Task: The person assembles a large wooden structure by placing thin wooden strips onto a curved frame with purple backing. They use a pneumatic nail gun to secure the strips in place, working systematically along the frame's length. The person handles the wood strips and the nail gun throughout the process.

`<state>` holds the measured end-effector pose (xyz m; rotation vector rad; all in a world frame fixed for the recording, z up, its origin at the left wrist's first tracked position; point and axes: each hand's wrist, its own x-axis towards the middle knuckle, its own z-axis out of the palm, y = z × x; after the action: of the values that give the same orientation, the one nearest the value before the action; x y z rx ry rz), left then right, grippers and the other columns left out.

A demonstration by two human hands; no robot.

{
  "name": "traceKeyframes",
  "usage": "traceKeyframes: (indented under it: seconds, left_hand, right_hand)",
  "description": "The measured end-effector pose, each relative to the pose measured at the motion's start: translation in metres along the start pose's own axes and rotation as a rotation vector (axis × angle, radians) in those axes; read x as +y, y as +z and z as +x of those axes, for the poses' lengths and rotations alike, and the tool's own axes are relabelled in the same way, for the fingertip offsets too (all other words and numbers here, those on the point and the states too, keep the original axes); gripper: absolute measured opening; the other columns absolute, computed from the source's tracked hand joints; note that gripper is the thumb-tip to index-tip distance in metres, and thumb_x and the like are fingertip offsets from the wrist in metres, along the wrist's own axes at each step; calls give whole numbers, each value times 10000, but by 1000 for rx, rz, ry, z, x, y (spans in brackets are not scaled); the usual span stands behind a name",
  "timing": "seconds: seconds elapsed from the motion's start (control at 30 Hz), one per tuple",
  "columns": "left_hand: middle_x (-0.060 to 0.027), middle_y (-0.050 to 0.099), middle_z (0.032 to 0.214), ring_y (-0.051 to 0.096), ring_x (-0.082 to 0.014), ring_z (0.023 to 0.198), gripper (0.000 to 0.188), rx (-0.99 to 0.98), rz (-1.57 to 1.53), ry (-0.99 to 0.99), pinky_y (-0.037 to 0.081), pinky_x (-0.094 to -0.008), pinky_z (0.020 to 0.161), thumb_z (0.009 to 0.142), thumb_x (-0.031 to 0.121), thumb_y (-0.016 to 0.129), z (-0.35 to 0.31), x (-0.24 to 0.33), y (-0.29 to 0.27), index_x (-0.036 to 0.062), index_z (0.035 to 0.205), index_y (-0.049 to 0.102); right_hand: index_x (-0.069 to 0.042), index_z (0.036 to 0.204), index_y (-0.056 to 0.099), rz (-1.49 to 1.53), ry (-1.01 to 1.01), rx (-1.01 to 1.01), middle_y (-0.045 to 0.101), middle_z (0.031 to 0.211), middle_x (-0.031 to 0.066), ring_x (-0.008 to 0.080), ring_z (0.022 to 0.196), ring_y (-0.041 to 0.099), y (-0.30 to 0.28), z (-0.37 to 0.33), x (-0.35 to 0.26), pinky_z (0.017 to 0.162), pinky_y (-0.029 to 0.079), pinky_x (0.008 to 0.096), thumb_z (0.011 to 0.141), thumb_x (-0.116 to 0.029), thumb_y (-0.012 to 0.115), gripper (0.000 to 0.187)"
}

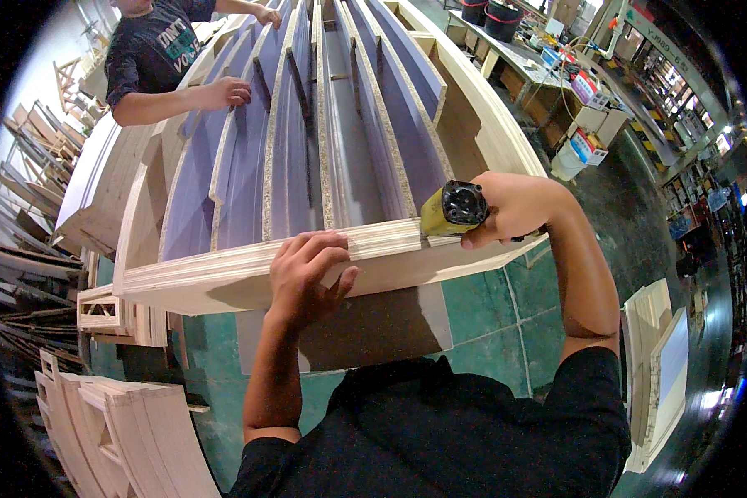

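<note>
While the big slatted wooden frame [324,124] stretches away from the person, its long axis running up the view and its pale end rail [224,274] lying crosswise just in front of them, a co-worker's hand [224,91] rests on a slat at the far left. The person's right hand [515,207] is clenched around a yellow-and-black power tool [456,209], whose nose presses on the rail's right part, near the last slat ends. The left hand [307,274], just beside and to the tool's left, lies flat with fingers curled over the rail's edge, gripping nothing else.
</note>
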<state>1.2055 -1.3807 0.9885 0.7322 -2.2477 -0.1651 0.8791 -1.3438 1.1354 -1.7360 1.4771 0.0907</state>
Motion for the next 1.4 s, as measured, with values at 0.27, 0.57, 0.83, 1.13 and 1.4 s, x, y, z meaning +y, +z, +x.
traceKeyframes:
  seconds: [0.27,0.57,0.83,1.13,1.4]
  left_hand:
    - [-1,722,1040,674,-240,1041,181,4,-10,4,516,-410,870,760,219,806,2,-1,0,143,862,677]
    - [8,724,1030,678,-232,1032,153,19,-23,-16,515,-402,868,772,211,797,3,1,-1,152,845,677]
    - [-1,720,1085,680,-240,1043,166,13,-31,-3,521,-400,888,798,231,794,-3,-5,0,156,887,677]
    - [-149,718,1069,691,-316,1051,262,130,8,-208,540,-408,908,840,186,788,6,-68,-83,43,1040,696]
    - [-217,698,1216,654,-374,1171,544,-516,613,-947,525,-471,978,768,344,754,18,-151,-122,40,1213,679]
  right_hand:
    - [-30,1073,705,50,-15,-12,686,766,36,128,613,624,-5,3,0,538,533,294,824,-150,821,300]
    - [-24,1050,714,16,-27,1,683,747,60,156,596,652,-6,4,5,540,530,329,846,-273,799,333]
    - [-27,1105,673,63,-84,31,665,751,43,132,566,616,-3,-1,-9,504,512,308,821,-168,810,345]
    - [-42,1146,687,97,-122,49,708,815,82,185,649,639,2,-4,-11,615,543,349,783,-88,797,382]
    - [-6,1099,677,-71,-473,165,682,787,121,214,683,642,10,7,21,650,532,371,785,-95,808,351]
